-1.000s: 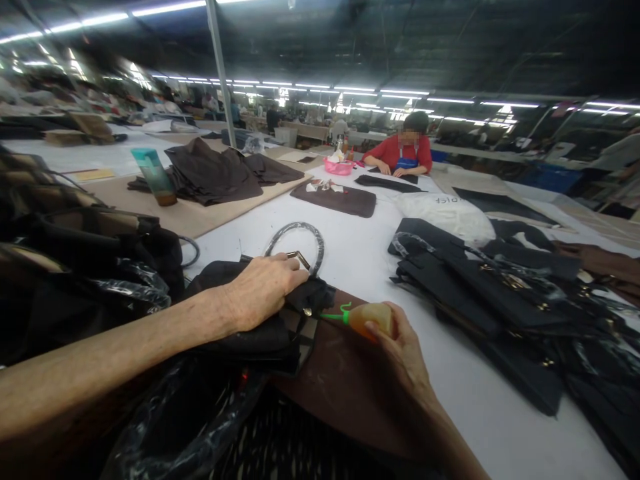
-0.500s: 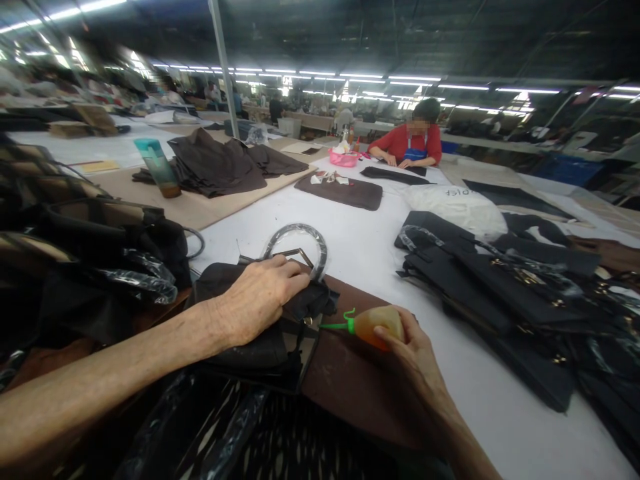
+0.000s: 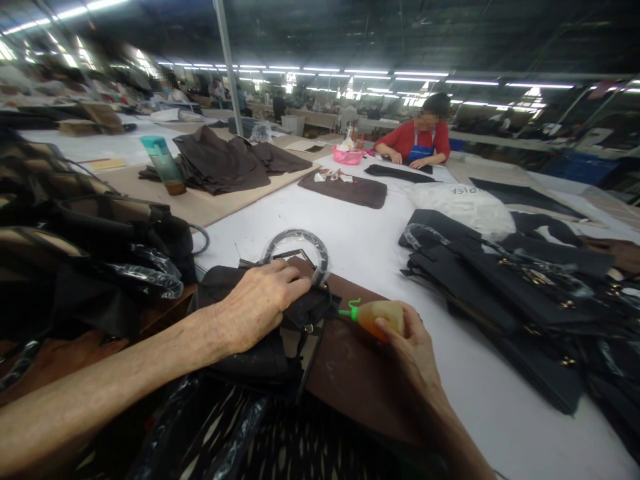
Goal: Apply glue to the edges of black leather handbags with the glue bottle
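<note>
My left hand (image 3: 267, 300) is closed over the upper part of a black handbag (image 3: 245, 360), its fingers curled around black material and their tips hidden. The bag's ring handle (image 3: 320, 243), wrapped in clear film, stands up behind my knuckles. In my right hand (image 3: 413, 343) is a squeeze bottle (image 3: 377, 319) of amber liquid, tilted with its green nozzle pointing left. The nozzle's end meets the edge of a black flap (image 3: 327, 307) on the bag; the very tip is hard to make out. Beneath lies a brown sheet (image 3: 350, 373).
Black bags (image 3: 500, 287) are piled on the right, and more bags (image 3: 115, 247) crowd the left. A teal-lidded bottle (image 3: 163, 167) stands by dark brown pieces (image 3: 220, 160). Across the white table (image 3: 240, 233), a person in red (image 3: 420, 140) handles dark material near a pink basket (image 3: 347, 157).
The squeeze bottle's nozzle has moved up and slightly right, from low beside the bag's metal fitting to the edge of the black flap. My left hand keeps its hold.
</note>
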Available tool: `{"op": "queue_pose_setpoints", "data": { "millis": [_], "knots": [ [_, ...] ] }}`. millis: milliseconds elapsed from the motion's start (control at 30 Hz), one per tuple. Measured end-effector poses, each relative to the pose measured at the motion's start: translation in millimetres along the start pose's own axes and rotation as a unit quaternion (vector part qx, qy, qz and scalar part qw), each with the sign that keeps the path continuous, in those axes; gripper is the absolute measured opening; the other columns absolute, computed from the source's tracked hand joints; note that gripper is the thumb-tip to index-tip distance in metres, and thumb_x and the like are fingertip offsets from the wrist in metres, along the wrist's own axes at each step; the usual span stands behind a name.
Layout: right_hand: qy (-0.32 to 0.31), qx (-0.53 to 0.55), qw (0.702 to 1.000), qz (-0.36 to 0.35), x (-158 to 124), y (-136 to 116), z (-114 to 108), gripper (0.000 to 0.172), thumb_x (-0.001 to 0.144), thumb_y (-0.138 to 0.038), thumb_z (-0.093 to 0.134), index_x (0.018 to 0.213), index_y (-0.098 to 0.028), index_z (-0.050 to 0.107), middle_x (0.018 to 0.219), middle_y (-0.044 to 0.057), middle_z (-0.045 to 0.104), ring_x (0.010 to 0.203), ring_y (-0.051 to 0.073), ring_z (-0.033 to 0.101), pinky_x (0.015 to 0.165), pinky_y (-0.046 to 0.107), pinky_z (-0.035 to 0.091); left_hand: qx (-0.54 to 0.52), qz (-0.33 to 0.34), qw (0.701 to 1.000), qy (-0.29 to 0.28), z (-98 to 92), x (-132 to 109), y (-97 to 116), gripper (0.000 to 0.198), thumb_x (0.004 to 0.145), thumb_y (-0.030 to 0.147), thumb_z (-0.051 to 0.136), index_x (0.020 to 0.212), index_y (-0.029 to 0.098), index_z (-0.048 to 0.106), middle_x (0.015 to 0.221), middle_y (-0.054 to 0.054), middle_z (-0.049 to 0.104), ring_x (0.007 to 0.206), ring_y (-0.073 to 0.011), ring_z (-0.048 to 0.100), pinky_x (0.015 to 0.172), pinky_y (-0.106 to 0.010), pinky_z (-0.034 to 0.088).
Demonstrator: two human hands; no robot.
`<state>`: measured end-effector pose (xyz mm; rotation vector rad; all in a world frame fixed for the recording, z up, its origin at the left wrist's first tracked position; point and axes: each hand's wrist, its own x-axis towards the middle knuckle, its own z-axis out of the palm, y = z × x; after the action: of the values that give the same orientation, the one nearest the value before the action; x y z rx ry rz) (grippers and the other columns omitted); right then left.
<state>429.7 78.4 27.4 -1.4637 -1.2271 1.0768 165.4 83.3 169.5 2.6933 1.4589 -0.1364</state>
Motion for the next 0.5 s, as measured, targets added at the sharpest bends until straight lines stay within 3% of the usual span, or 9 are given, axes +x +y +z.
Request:
{"op": "queue_pose_setpoints", "data": {
  "millis": [267, 500],
  "knots": [
    [-0.029, -0.017, 0.999, 0.028, -10, -10, -8, 0.038, 0.077, -0.046, 0.065, 0.106, -0.022, 0.056, 0.095, 0.003, 0.06, 0.086, 0.025, 0.056, 0.061, 0.029, 0.049, -0.008, 0.001, 1.0, 0.002, 2.6, -3, 1, 0.047, 0.066, 0.001, 0.042, 0.108, 0.019, 0.055, 0.105, -0.006, 0.06, 0.098, -0.0246, 0.049, 0.079, -0.036, 0.046],
    [-0.042, -0.028, 0.996, 0.07, -18, -16, -10, 0.042, 0.076, -0.05, 0.064, 0.105, -0.022, 0.055, 0.088, 0.002, 0.06, 0.075, 0.022, 0.055, 0.049, 0.026, 0.047, -0.024, 0.009, 0.999, 0.03, 16.1, -13, 4, 0.036, 0.075, 0.007, 0.043, 0.108, 0.018, 0.054, 0.109, -0.007, 0.06, 0.103, -0.0241, 0.048, 0.085, -0.037, 0.046]
  ]
}}
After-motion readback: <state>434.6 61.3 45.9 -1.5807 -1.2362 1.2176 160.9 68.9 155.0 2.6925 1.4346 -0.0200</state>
